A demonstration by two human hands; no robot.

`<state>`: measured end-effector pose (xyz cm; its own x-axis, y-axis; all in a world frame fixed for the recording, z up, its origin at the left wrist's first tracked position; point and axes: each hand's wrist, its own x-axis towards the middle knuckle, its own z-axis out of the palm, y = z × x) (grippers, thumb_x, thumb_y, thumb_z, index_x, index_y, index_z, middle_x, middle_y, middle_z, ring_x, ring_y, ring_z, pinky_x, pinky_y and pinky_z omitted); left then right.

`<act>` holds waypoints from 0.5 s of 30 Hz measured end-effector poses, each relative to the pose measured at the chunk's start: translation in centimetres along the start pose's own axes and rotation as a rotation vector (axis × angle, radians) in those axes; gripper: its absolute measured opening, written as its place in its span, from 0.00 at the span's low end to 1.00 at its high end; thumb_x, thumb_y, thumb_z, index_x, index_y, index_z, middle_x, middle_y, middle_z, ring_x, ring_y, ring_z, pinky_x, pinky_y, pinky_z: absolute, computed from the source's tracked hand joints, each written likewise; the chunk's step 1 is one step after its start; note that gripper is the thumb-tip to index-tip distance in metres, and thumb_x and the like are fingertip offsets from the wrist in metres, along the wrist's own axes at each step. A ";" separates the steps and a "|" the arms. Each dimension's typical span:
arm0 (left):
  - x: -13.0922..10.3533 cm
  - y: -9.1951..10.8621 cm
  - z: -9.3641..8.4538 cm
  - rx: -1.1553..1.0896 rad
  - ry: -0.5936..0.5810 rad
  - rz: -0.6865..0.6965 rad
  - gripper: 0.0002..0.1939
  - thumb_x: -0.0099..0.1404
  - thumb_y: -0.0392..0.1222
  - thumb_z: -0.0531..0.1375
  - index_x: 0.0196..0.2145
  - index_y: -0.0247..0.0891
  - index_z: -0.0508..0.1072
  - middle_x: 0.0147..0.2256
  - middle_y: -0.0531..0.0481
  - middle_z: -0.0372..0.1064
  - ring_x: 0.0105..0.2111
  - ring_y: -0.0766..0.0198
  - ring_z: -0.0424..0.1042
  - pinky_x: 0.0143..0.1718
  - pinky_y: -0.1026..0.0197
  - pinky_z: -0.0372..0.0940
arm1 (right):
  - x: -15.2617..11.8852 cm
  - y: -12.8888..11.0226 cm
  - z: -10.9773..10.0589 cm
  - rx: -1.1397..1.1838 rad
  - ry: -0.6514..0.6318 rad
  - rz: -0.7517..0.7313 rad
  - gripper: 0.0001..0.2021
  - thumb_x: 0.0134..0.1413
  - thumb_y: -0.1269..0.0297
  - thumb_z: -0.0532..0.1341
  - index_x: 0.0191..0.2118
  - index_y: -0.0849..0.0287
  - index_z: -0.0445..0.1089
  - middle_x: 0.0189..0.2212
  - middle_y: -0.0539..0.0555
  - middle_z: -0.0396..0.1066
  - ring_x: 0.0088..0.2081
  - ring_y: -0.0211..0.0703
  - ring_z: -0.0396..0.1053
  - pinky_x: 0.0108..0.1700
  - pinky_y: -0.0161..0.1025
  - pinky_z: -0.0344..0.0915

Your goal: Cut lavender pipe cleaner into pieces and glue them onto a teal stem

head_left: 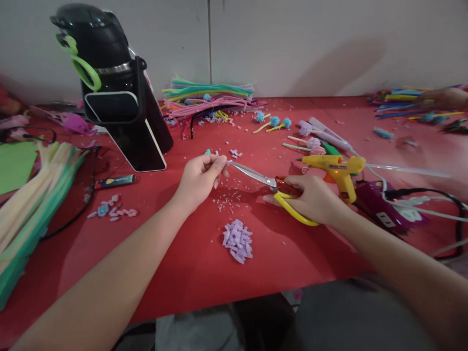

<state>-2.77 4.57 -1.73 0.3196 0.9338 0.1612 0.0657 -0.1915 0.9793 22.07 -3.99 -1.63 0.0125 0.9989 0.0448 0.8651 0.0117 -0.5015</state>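
My right hand (312, 197) is wrapped round the handles of a pair of scissors (256, 175) with one yellow and one red grip. The blade tips reach to the fingertips of my left hand (203, 178), which pinches a small lilac piece (229, 162), mostly hidden by the fingers. Tiny lilac trimmings (227, 199) are scattered under the blades. Closer to the table's front edge lies a pile of short lilac fuzzy pieces (237, 240). A few more small lilac bits (236, 153) rest just beyond my left fingers.
A yellow glue gun (334, 168) and a purple power strip (389, 204) with cables lie at right. A black bottle (120, 73) with phones stands at left, near pipe cleaners (32, 204) and a lighter (116, 181). Another person's hand (448, 99) is at far right.
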 end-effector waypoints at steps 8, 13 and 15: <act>0.1 0.1 0.0 -0.003 0.007 -0.008 0.15 0.68 0.50 0.62 0.29 0.37 0.73 0.27 0.50 0.74 0.18 0.73 0.60 0.21 0.65 0.59 | 0.0 0.0 0.0 0.016 -0.002 0.006 0.33 0.43 0.28 0.63 0.20 0.56 0.54 0.19 0.46 0.48 0.24 0.35 0.46 0.25 0.37 0.48; 0.0 0.1 0.0 0.001 0.014 -0.002 0.15 0.68 0.49 0.62 0.28 0.37 0.73 0.26 0.50 0.73 0.18 0.73 0.60 0.21 0.65 0.59 | 0.0 -0.1 0.0 0.002 -0.002 0.015 0.33 0.43 0.27 0.62 0.21 0.56 0.54 0.20 0.46 0.48 0.25 0.35 0.46 0.25 0.38 0.48; 0.0 0.1 0.1 0.010 0.017 -0.005 0.15 0.68 0.49 0.61 0.28 0.37 0.73 0.26 0.50 0.73 0.18 0.73 0.61 0.22 0.65 0.59 | 0.0 -0.1 0.0 -0.004 0.000 0.007 0.34 0.43 0.27 0.61 0.20 0.56 0.55 0.19 0.46 0.48 0.25 0.35 0.46 0.25 0.38 0.48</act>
<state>-2.72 4.51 -1.60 0.3034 0.9396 0.1585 0.0767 -0.1899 0.9788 22.02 -3.95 -1.62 0.0182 0.9990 0.0411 0.8669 0.0047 -0.4984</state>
